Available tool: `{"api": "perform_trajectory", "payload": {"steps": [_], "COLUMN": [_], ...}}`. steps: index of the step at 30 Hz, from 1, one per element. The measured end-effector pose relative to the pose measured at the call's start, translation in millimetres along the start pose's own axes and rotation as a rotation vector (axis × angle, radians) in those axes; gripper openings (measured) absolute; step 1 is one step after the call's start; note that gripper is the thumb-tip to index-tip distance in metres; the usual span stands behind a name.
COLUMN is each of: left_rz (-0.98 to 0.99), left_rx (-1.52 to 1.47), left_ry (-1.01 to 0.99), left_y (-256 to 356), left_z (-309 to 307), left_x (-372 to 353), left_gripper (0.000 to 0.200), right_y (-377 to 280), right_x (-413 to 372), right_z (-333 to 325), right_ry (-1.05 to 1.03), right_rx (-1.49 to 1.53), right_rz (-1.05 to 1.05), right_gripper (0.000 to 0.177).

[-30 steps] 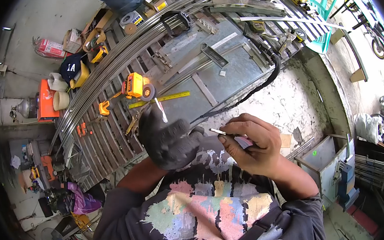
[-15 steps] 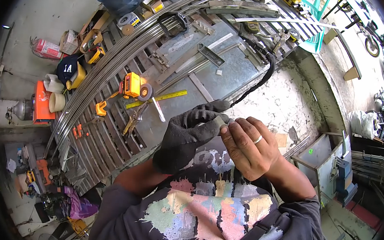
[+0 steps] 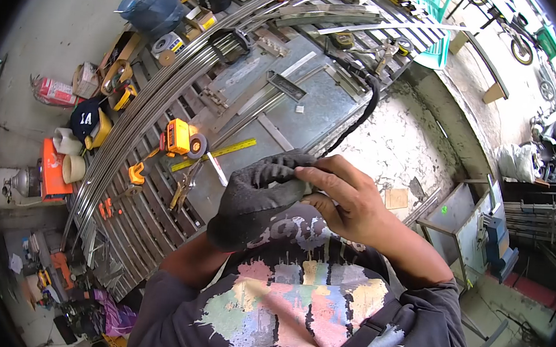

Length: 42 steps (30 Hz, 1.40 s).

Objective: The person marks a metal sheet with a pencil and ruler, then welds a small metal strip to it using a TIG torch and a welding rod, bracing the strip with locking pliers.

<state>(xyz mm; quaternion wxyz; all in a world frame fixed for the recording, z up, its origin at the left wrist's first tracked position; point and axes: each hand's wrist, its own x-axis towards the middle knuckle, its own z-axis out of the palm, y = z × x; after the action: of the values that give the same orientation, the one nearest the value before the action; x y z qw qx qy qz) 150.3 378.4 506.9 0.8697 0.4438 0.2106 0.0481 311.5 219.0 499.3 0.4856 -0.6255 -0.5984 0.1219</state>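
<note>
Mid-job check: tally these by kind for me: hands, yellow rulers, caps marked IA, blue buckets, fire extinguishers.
Gloved left hand and bare right hand: 2
Yellow ruler: 1
Cap marked IA: 1
Blue bucket: 1
Fire extinguisher: 1
Total: 6

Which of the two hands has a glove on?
The left hand, covered in a dark glove that reaches the wrist. The right hand, close beside it, wears no glove, so its fingers are uncovered.

Ahead and left of the left hand (image 3: 256,198) and right hand (image 3: 349,196), the grinder (image 3: 177,137) and ruler (image 3: 230,149) lay right of the rods (image 3: 153,90); the bucket (image 3: 148,5) stood behind, apparently on the tabletop (image 3: 145,220).
</note>
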Motion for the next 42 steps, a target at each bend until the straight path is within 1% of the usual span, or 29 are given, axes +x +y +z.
{"api": "perform_trajectory", "payload": {"steps": [1,2,5,6,9,12,17,18,19,21,23,24,27,31,34,35,36,37,38,39,40,42], "left_rz": [-0.01,-0.036,0.138,0.15,0.191,0.182,0.104,0.09,0.136,0.208,0.184,0.184,0.198,0.237,0.291,0.344,0.31,0.343,0.377,0.394,0.371,0.39], "left_rx": [0.002,0.042,0.119,0.187,0.133,0.062,0.2,0.22,0.202,0.203,0.22,0.247,0.272,0.286,0.263,0.418,0.417,0.41,0.45,0.412,0.386,0.368], "left_ry": [-0.015,0.0,-0.111,-0.156,-0.14,-0.107,0.033,0.042,-0.029,-0.053,-0.071,-0.083,-0.063,-0.025,0.078,0.147,0.22,0.234,0.235,0.244,0.26,0.251], "left_y": [3.5,7.5,-3.6,-3.7,-12.3,-21.2,-26.3,-26.9,-22.4,-16.7,-10.3,-10.4,-10.5,-16.8,-27.8,-27.9,-25.4,-25.2,-18.8,-19.7,-13.8,-9.7], "left_z": [2.9,2.9,-14.5,-21.2,-26.7,-30.4,-38.4,-38.4,-35.5,-24.2,-23.0,-27.3,-28.0,-31.3,-29.1,-26.4,-21.6,-21.5,-19.5,-25.0,-21.6,-16.9], "left_x": [0.4,-1.7,-2.0,-1.6,-0.6,3.4,-3.7,-0.2,1.7,4.2,3.1,2.4,1.6,1.7,2.0,7.1,7.4,11.8,13.0,14.3,10.8,9.5], "left_gripper": [0.032,0.032,0.026,0.02,0.02,0.02,0.028,0.029,0.033,0.031,0.027,0.019,0.014,0.017,0.025,0.033,0.034,0.037,0.038,0.039,0.037,0.035], "right_y": [3.2,1.2,3.5,3.7,10.7,12.4,12.6,12.3,13.8,16.2,18.2,18.8,16.4,14.8,13.6,12.3,13.7,15.6,19.6,25.7,28.9,35.8], "right_x": [-1.4,-2.9,-6.6,-8.8,-14.4,-14.6,-12.5,-11.9,-13.0,-14.6,-13.3,-12.5,-10.4,-9.5,-10.0,-8.9,-7.7,-8.1,-8.0,-4.7,-1.2,7.1], "right_z": [2.0,3.4,8.2,11.7,22.9,29.9,31.6,30.7,31.1,34.2,33.0,33.0,31.8,34.2,38.8,34.3,33.0,36.6,41.2,43.6,43.5,36.6], "right_ry": [-0.002,0.012,0.042,0.042,0.057,0.08,0.094,0.098,0.089,0.123,0.105,0.106,0.066,0.084,0.108,0.104,0.164,0.219,0.325,0.438,0.524,0.685], "right_rx": [0.004,0.079,0.25,0.365,0.483,0.562,0.551,0.534,0.56,0.643,0.595,0.598,0.638,0.608,0.604,0.555,0.506,0.466,0.501,0.518,0.484,0.346], "right_rz": [-0.029,0.047,0.112,0.194,0.248,0.277,0.285,0.277,0.305,0.335,0.286,0.256,0.277,0.243,0.262,0.289,0.286,0.294,0.288,0.274,0.225,0.114], "right_gripper": [0.051,0.048,0.046,0.044,0.045,0.045,0.043,0.043,0.043,0.043,0.042,0.04,0.04,0.039,0.04,0.044,0.045,0.046,0.047,0.048,0.049,0.051]}}
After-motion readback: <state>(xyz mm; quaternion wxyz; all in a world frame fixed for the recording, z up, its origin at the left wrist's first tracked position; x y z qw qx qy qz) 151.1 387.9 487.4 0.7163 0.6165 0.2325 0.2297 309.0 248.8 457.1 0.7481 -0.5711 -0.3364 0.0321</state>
